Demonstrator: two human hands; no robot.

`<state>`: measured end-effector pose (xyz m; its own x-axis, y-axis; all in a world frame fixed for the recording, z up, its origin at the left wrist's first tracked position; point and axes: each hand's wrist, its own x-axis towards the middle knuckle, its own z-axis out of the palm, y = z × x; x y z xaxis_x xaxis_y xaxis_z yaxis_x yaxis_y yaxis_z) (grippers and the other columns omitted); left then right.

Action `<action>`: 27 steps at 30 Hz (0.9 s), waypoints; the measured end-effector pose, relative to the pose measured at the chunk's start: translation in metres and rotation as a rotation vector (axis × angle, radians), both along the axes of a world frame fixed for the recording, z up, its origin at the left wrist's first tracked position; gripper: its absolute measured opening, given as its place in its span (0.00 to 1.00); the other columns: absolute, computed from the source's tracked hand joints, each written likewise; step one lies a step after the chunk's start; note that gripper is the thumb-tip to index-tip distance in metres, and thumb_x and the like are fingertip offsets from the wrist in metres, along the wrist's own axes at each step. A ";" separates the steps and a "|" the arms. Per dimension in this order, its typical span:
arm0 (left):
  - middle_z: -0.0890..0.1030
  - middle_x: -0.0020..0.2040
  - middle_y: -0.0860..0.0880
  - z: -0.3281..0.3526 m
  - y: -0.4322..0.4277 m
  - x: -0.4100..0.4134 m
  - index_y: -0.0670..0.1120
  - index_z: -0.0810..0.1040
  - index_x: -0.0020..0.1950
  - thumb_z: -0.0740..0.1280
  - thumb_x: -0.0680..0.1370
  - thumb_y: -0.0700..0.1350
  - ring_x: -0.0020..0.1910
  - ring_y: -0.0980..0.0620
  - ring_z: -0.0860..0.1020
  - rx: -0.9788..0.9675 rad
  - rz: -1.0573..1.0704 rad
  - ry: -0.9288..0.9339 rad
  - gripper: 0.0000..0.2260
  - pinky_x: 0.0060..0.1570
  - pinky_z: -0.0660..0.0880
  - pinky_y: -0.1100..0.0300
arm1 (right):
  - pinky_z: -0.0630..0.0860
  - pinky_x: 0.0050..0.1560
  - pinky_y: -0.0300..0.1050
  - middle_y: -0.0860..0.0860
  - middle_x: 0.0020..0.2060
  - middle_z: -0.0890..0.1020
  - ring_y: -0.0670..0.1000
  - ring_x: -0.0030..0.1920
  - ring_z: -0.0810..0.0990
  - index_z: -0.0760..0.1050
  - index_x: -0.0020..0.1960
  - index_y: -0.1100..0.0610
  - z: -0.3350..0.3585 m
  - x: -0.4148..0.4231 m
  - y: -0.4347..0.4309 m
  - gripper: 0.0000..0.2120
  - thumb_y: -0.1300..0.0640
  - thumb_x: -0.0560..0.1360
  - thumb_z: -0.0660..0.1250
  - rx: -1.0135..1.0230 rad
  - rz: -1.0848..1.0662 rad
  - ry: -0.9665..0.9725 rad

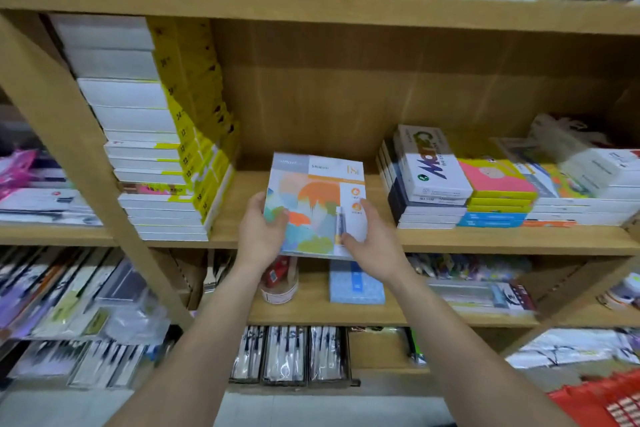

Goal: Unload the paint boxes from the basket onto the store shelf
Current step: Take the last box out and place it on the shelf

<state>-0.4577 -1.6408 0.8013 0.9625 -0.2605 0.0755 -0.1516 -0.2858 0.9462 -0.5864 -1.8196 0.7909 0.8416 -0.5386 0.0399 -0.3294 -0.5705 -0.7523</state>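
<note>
Carefully, both hands, left [260,230] and right [372,246], gripped a box [315,204], best slid flat onto the shelf [485,240].

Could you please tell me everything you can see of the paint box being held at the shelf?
The paint box is flat and rectangular, seemingly glossy card, with a white cover printed in pastel patches around an orange shape and a white strip down its right side. Small print is blurred. It lies face up in the shelf's open middle gap, its near edge overhanging the front. The left hand and right hand grip its near corners.
</note>
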 end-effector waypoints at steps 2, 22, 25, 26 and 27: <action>0.85 0.58 0.46 -0.011 -0.004 0.008 0.45 0.73 0.69 0.70 0.80 0.48 0.57 0.42 0.82 0.169 -0.078 -0.045 0.19 0.60 0.77 0.44 | 0.67 0.66 0.54 0.49 0.73 0.74 0.61 0.74 0.63 0.53 0.82 0.49 -0.003 0.005 -0.004 0.38 0.44 0.77 0.66 -0.051 -0.017 0.068; 0.51 0.85 0.51 -0.020 -0.035 0.067 0.61 0.60 0.81 0.56 0.66 0.79 0.82 0.46 0.53 0.725 -0.264 -0.244 0.45 0.78 0.52 0.40 | 0.62 0.70 0.61 0.51 0.82 0.58 0.62 0.73 0.63 0.53 0.81 0.37 -0.015 0.054 -0.023 0.37 0.24 0.75 0.41 -0.533 0.000 0.303; 0.50 0.85 0.51 -0.023 -0.044 0.081 0.61 0.58 0.81 0.58 0.71 0.76 0.83 0.48 0.51 0.764 -0.258 -0.244 0.41 0.78 0.48 0.41 | 0.59 0.71 0.62 0.51 0.83 0.54 0.63 0.72 0.61 0.50 0.81 0.36 -0.014 0.070 -0.029 0.35 0.25 0.76 0.42 -0.502 0.020 0.340; 0.49 0.85 0.51 -0.021 -0.045 0.083 0.61 0.58 0.81 0.58 0.72 0.76 0.83 0.48 0.51 0.775 -0.260 -0.238 0.40 0.78 0.48 0.41 | 0.58 0.71 0.62 0.51 0.83 0.54 0.63 0.72 0.61 0.50 0.81 0.36 -0.013 0.072 -0.030 0.35 0.25 0.76 0.42 -0.495 0.021 0.348; 0.49 0.85 0.52 -0.019 -0.046 0.085 0.61 0.58 0.81 0.58 0.72 0.75 0.83 0.48 0.51 0.784 -0.267 -0.236 0.40 0.78 0.48 0.42 | 0.58 0.71 0.62 0.51 0.83 0.53 0.63 0.72 0.60 0.49 0.81 0.36 -0.013 0.074 -0.032 0.36 0.25 0.76 0.42 -0.496 0.018 0.353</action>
